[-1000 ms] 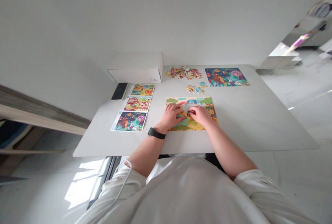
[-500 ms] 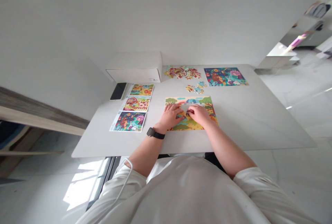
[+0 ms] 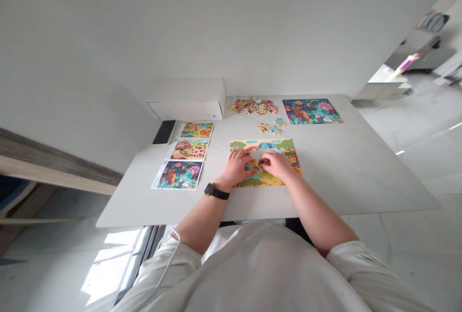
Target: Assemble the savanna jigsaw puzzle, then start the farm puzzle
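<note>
A partly assembled jigsaw puzzle (image 3: 249, 180) with a yellow and green animal scene lies on the white table in front of me. Bare grey shows in its upper middle, below the blue elephant part. Across the puzzle's left side rests my left hand (image 3: 237, 166), fingers stretched out and lying flat on the pieces. My right hand (image 3: 276, 163) is over the middle right of the puzzle, thumb and fingertips pinched on a small dark puzzle piece (image 3: 262, 162). Fingers cover part of that piece, so its shape is unclear.
Behind the puzzle are several loose blue and yellow pieces (image 3: 276, 129) and a heap of mixed pieces (image 3: 254, 106). A finished dark puzzle (image 3: 312, 111) lies back right. Three picture cards (image 3: 180, 175), a phone (image 3: 164, 132) and a white box (image 3: 186, 110) are at the left.
My right fingers have shifted slightly around the small dark piece. My left hand stays flat on the puzzle. The whole view has tipped a little, so the table sits lower.
</note>
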{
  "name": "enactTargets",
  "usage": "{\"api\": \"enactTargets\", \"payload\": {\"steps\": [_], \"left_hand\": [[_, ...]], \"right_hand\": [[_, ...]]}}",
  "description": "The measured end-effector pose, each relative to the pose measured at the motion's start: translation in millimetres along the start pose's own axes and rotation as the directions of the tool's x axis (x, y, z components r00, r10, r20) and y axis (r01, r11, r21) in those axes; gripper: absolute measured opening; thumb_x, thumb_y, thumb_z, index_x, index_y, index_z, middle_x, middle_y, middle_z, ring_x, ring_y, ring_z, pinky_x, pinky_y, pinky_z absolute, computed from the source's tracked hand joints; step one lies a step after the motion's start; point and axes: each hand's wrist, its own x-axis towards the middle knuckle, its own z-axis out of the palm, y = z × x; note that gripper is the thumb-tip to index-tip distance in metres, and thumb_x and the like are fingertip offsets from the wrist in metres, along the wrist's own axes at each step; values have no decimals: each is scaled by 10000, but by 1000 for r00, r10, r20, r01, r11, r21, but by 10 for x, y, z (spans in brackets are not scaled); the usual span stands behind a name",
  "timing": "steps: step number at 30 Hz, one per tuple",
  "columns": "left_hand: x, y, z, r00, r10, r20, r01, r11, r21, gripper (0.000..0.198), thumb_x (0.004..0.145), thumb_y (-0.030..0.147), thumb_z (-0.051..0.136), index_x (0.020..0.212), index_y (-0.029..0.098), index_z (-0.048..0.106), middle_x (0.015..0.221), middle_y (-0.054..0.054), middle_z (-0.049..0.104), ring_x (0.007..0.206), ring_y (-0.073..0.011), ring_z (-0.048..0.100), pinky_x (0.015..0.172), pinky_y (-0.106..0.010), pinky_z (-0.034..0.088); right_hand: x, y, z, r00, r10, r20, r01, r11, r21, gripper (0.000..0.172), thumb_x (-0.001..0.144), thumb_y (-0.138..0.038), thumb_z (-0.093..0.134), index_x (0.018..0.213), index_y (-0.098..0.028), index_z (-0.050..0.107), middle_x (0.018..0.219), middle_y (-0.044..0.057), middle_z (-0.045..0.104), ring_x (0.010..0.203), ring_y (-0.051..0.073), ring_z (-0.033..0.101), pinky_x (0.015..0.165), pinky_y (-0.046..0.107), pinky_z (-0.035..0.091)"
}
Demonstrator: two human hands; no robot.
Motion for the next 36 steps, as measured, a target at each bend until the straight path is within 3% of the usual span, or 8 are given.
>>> {"api": "enactTargets", "payload": {"steps": [9,17,21,24,28,30,33,36], "left_hand": [[25,-16,18,1000,-29,-5,29,1000,-8,294,886,441,856,1144,300,842,1416,-92,685,1356,-339,608,1266,-572,396],[50,-29,41,999,-30,-18,30,999,-16,177,963,320,734,1095,308,852,1343,-88,719,1307,-323,630,1226,-566,443],[50,-51,35,997,-45,-59,40,997,-72,244,957,233,668,1123,287,838,1326,-99,721,1294,-313,638,1192,-548,476],[58,-82,-18,979,-113,-168,76,974,-213,249,981,240,618,1139,246,810,1260,-111,739,1226,-284,670,1139,-497,516],[98,-138,-102,891,-340,-303,145,843,-519,218,1014,370,613,1021,222,774,1061,-85,766,1032,-229,709,965,-384,571],[124,-154,-126,834,-477,-279,168,699,-695,289,995,488,655,957,215,743,899,-53,738,829,-186,683,783,-313,559],[154,-153,-145,766,-609,-208,148,482,-864,425,956,638,688,913,215,696,696,8,629,581,-128,543,567,-251,440],[174,-149,-162,705,-682,-196,126,392,-911,531,975,721,626,782,227,614,556,45,487,468,-112,417,473,-250,325]], "right_hand": [[15,37,-35,998,-39,55,39,999,2,200,843,-190,881,1001,-229,765,1059,55,751,980,216,700,889,324,512],[-1,-4,-28,997,-58,54,61,996,-63,139,916,-177,804,1042,-229,776,1064,59,738,997,214,690,895,318,505],[18,26,-182,989,-95,115,97,995,-6,144,950,-205,772,1083,-252,799,1136,63,752,966,198,706,881,313,522],[39,192,-370,998,-48,40,46,998,49,172,972,-236,753,1136,-260,801,1181,64,775,975,195,733,912,321,547],[49,597,-626,985,137,-107,-136,991,15,167,970,-204,718,1109,-232,807,1151,75,804,982,203,757,935,323,564],[48,817,-730,952,257,-168,-267,963,-43,168,979,-219,700,1103,-222,814,1152,85,814,994,213,762,941,326,563],[73,1081,-846,903,389,-184,-411,906,-104,197,984,-209,674,1119,-210,817,1131,93,832,1047,224,770,952,313,555],[184,1224,-918,879,443,-179,-466,876,-120,221,980,-226,674,1145,-212,820,1160,97,838,1076,236,774,955,321,558]]}}
